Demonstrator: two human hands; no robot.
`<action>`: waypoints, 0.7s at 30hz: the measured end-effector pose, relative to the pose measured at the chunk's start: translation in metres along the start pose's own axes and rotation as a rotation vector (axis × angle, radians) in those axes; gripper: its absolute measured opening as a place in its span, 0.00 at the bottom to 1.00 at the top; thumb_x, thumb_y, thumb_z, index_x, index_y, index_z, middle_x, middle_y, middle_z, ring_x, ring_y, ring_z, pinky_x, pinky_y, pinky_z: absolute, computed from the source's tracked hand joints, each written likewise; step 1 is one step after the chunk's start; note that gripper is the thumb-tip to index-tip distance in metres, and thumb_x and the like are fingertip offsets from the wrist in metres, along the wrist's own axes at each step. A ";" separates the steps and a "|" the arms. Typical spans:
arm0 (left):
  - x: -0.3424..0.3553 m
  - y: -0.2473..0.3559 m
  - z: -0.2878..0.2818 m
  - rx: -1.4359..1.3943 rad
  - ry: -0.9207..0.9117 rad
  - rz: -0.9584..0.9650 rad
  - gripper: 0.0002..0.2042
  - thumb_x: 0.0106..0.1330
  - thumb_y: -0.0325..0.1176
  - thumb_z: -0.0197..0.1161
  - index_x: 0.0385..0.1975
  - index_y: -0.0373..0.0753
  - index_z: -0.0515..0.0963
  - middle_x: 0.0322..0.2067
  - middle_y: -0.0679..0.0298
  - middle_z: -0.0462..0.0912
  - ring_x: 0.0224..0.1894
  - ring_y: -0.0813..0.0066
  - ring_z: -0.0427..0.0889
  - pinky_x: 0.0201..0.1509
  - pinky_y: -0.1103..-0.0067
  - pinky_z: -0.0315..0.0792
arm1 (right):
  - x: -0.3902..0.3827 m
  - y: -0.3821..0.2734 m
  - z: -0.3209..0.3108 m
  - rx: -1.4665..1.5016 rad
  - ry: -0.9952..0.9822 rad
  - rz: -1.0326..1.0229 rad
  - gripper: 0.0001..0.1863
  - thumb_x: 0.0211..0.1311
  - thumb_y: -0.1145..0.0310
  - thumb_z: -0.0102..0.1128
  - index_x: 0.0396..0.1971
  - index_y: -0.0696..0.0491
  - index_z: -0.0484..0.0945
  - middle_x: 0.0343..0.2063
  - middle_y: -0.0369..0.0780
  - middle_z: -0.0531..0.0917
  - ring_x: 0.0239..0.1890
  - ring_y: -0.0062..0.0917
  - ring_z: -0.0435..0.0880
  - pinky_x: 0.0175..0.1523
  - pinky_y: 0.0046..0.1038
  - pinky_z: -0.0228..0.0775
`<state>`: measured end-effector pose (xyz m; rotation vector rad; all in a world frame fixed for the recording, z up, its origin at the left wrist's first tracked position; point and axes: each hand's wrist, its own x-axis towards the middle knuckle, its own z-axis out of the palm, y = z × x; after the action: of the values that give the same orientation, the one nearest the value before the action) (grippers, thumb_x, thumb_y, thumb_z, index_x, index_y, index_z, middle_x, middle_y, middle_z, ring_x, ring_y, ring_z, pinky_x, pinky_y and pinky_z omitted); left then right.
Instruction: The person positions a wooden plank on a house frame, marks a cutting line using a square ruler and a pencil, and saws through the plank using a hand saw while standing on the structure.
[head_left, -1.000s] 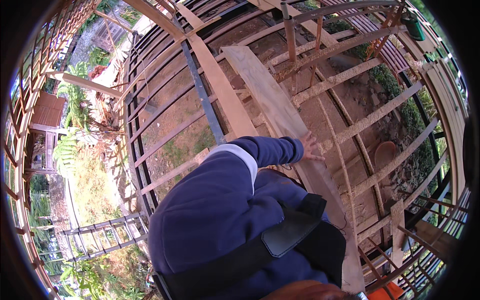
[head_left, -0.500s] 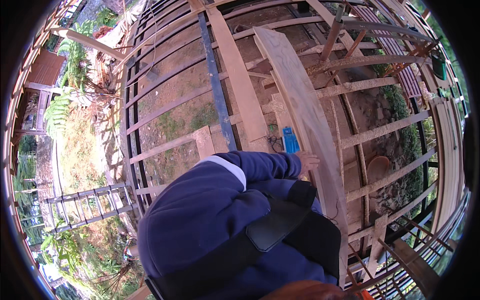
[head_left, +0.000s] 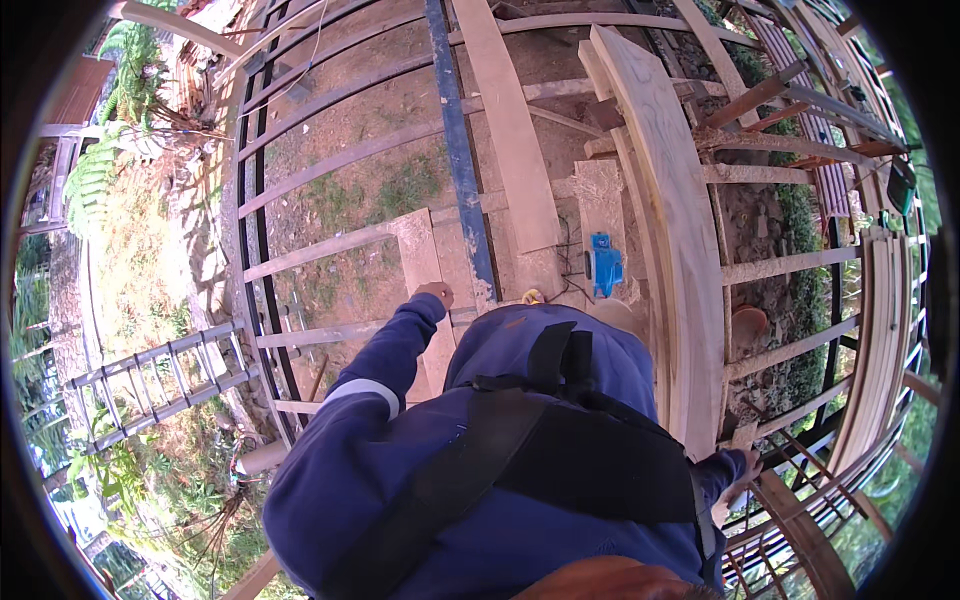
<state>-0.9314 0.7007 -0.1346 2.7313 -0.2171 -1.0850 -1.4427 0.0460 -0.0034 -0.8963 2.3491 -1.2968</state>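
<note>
My left hand (head_left: 436, 293) hangs over a short board (head_left: 421, 255) on the left, its fingers curled and nothing visible in them. My right hand (head_left: 740, 478) is low at the right, just past the near end of a thick, wide plank (head_left: 672, 190). Its fingers are too small and shadowed to make out. The plank stands on its edge alongside another board (head_left: 640, 215), and neither hand touches its upper face. A blue power tool (head_left: 604, 266), looking like an electric planer, rests on a shavings-covered board (head_left: 598, 192) left of the plank, with a dark cord beside it.
Open wooden and metal joists (head_left: 350, 190) span bare ground below, with gaps between them. A blue-painted beam (head_left: 458, 150) and a long flat board (head_left: 510, 120) run away from me. Stacked boards (head_left: 880, 330) lie at the right; a ladder (head_left: 160, 385) is at the left.
My left hand has left the plank and swung over to the left. My right hand has come into sight at the lower right. My body is now more upright over the joists.
</note>
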 end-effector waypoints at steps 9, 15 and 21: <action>0.047 0.050 -0.006 -0.311 -0.177 0.098 0.21 0.58 0.44 0.62 0.49 0.42 0.82 0.43 0.54 0.86 0.46 0.58 0.84 0.54 0.69 0.76 | -0.307 -0.094 0.165 -0.238 -0.739 -1.086 0.20 0.56 0.74 0.57 0.51 0.47 0.77 0.42 0.48 0.84 0.44 0.42 0.84 0.47 0.38 0.75; 0.125 0.066 -0.064 -0.456 -0.231 0.188 0.20 0.61 0.46 0.62 0.51 0.44 0.81 0.44 0.57 0.86 0.48 0.61 0.84 0.53 0.72 0.76 | -0.442 -0.121 0.249 -0.270 -0.913 -1.337 0.21 0.57 0.73 0.56 0.52 0.47 0.74 0.39 0.47 0.82 0.38 0.45 0.83 0.40 0.43 0.75; 0.223 0.097 -0.211 -0.253 -0.088 0.125 0.20 0.61 0.45 0.62 0.50 0.42 0.81 0.45 0.55 0.85 0.49 0.60 0.84 0.55 0.72 0.76 | -0.526 -0.163 0.291 -0.409 -1.018 -1.324 0.20 0.55 0.71 0.57 0.50 0.47 0.72 0.31 0.46 0.80 0.33 0.47 0.82 0.35 0.46 0.74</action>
<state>-0.6306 0.5873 -0.1092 2.4172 -0.2428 -1.1165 -0.8273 0.1379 -0.0390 -2.6271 1.0485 -0.2817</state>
